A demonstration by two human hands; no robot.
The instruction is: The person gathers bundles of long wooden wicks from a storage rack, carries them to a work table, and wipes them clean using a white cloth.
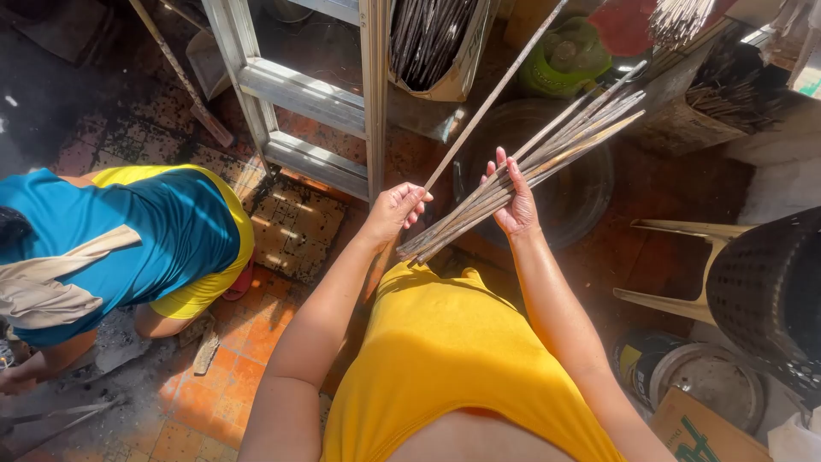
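My right hand [513, 198] grips a bundle of several long thin grey sticks [566, 141] that fan out up and to the right. A single long stick [496, 90] is pinched in my left hand [397, 210], pointing up to the right beside the bundle. Both hands are held over a dark round tub [590, 184] on the floor. I wear a yellow top.
A metal ladder [299, 94] stands ahead. A sack of dark sticks [432, 38] hangs behind it, more sticks in a box [727, 98] at right. Another person in a teal and yellow shirt [120, 239] crouches at left. Black basket [770, 291], lidded bucket [693, 376] at right.
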